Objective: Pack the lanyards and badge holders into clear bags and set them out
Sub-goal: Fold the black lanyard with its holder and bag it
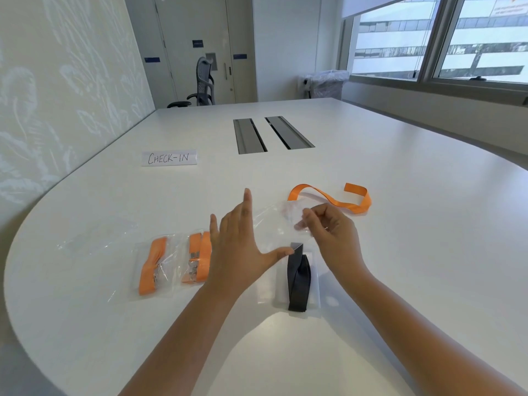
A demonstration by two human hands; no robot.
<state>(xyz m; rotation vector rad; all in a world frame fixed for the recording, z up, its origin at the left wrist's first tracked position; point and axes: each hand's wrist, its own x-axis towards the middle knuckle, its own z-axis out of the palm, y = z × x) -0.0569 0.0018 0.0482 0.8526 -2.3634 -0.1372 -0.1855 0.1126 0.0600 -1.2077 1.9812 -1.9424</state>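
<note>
The left hand (240,241) is spread wide and flat, fingers (247,199) extended, its thumb tip touching the lower edge of a clear, crinkled plastic bag (271,224) just above the folded black fabric lanyard (298,277). The right hand (333,235) has its fingers (310,217) curled in a pinch on the other end of that bag, which is held between the two hands just above the white tabletop (400,195).

The black lanyard lies on a clear flat badge holder (314,295), whose outline is faint. A loose orange ribbon lanyard (334,200) curls behind the right hand, partly hidden by it. To the left lie two clear bags, each with a folded orange lanyard: one (153,267) fully visible, the other (197,261) partly covered by the left hand. Another empty clear bag (94,241) is barely discernible farther left. A white paper sign reading "CHECK-IN" (169,158) sits beyond.
</note>
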